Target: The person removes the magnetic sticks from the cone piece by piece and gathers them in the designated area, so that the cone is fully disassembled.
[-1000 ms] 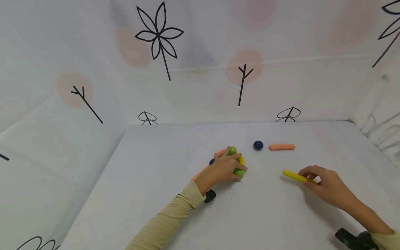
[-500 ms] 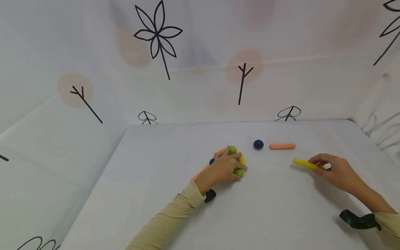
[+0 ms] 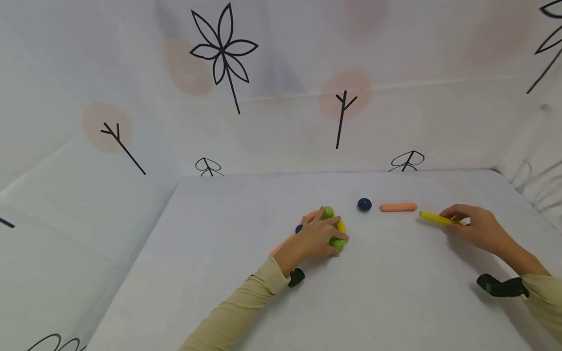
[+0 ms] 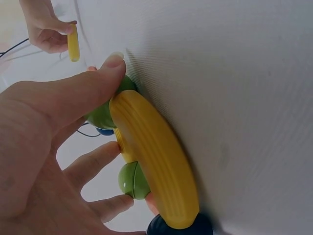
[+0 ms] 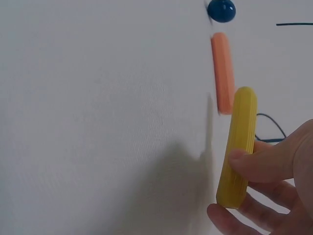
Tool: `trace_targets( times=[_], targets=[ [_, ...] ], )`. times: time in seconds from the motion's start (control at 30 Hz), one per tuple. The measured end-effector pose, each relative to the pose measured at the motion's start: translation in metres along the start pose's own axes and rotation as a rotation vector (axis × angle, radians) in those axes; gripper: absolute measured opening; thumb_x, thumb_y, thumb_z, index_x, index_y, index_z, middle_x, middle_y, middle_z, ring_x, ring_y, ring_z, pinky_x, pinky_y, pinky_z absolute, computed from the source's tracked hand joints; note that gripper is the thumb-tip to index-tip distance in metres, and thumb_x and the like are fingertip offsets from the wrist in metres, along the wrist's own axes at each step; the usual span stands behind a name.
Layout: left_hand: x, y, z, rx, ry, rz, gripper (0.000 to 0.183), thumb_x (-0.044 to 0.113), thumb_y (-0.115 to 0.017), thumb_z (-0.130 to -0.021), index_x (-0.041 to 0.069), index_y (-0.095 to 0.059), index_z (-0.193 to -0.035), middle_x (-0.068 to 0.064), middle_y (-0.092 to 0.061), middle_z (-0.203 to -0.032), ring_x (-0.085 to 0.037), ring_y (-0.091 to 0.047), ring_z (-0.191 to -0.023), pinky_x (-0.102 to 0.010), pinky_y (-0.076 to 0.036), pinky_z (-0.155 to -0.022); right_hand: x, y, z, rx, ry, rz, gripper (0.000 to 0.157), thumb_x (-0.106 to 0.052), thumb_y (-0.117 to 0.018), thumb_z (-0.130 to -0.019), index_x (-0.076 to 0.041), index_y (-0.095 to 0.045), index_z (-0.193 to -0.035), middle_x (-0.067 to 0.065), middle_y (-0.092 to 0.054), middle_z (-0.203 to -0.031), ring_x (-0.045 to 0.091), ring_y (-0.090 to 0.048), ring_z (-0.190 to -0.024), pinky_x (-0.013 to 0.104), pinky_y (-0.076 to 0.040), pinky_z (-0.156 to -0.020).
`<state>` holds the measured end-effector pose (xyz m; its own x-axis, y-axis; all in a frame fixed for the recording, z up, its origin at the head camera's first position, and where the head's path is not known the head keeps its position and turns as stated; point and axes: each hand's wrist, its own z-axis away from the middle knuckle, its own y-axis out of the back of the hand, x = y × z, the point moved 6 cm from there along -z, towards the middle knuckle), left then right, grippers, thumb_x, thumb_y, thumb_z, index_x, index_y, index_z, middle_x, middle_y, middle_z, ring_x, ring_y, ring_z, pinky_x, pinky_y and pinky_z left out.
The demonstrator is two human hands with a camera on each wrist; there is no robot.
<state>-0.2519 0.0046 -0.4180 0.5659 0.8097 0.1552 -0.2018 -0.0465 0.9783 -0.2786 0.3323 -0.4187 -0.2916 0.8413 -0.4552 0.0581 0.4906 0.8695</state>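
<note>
My left hand (image 3: 313,239) rests with spread fingers over a ring of toy building balls and curved pieces on the white table. In the left wrist view its thumb lies at one green ball (image 4: 101,116) and other fingertips touch a second green ball (image 4: 134,181). A curved yellow piece (image 4: 156,156) joins the first ball to a dark blue ball (image 4: 178,226). The palm hides part of the ring in the head view. On the right, my right hand (image 3: 478,229) pinches a straight yellow building stick (image 5: 239,132) between thumb and fingers, raised over the table.
Behind the hands lie a dark blue ball (image 3: 364,204) and a straight orange stick (image 3: 398,207) in a row. Another orange stick (image 3: 282,245) shows beside the left wrist. A patterned cloth wall (image 3: 281,136) rises at the table's far edge.
The right hand has carried the yellow stick away and to the right, so it is now closer to the loose orange stick. The left hand stays on the ring.
</note>
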Motion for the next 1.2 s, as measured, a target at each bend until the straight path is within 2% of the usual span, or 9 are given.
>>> trace_targets(
  times=[0.27,0.7,0.9,1.03,1.2],
  targets=[
    [0.002,0.000,0.001,0.002,0.003,0.017,0.042,0.043,-0.071,-0.082,0.043,-0.061,-0.124,0.008,-0.032,-0.151,-0.035,-0.010,-0.142,-0.066,-0.026,-0.099,0.014,0.001,-0.010,-0.034,-0.034,0.010,0.023,0.005,-0.067,-0.078,0.008,-0.064,-0.100,0.027,-0.062,-0.097,0.041,-0.055,-0.085,0.055,-0.046,-0.068],
    [0.002,-0.003,0.002,0.008,0.006,0.008,0.041,0.044,-0.071,-0.082,0.043,-0.062,-0.123,0.008,-0.031,-0.151,-0.035,-0.010,-0.142,-0.065,-0.026,-0.099,0.037,0.001,-0.032,-0.175,-0.103,0.003,0.023,0.003,-0.063,-0.082,0.011,-0.060,-0.103,0.031,-0.059,-0.098,0.048,-0.051,-0.093,0.062,-0.041,-0.076],
    [0.002,-0.002,0.003,-0.013,-0.009,-0.011,0.043,0.043,-0.070,-0.083,0.043,-0.060,-0.124,0.007,-0.032,-0.151,-0.036,-0.011,-0.142,-0.064,-0.026,-0.100,0.040,0.000,-0.036,-0.155,-0.108,0.014,0.021,0.005,-0.059,-0.083,0.012,-0.059,-0.103,0.034,-0.057,-0.101,0.050,-0.049,-0.095,0.064,-0.039,-0.080],
    [0.001,0.000,0.003,-0.070,-0.035,-0.065,0.047,0.042,-0.067,-0.086,0.044,-0.054,-0.131,0.007,-0.028,-0.152,-0.037,-0.009,-0.142,-0.062,-0.025,-0.102,0.037,0.002,-0.035,-0.134,-0.120,0.029,0.022,0.005,-0.058,-0.083,0.012,-0.058,-0.104,0.038,-0.053,-0.105,0.052,-0.045,-0.096,0.065,-0.038,-0.080],
    [-0.003,0.002,0.001,-0.113,-0.030,-0.110,0.051,0.045,-0.064,-0.088,0.045,-0.047,-0.136,0.007,-0.025,-0.154,-0.036,-0.009,-0.142,-0.060,-0.030,-0.100,0.015,0.004,-0.031,-0.075,-0.109,0.017,0.023,0.000,-0.060,-0.084,0.009,-0.060,-0.105,0.038,-0.050,-0.111,0.053,-0.042,-0.101,0.066,-0.037,-0.079]
  ],
)
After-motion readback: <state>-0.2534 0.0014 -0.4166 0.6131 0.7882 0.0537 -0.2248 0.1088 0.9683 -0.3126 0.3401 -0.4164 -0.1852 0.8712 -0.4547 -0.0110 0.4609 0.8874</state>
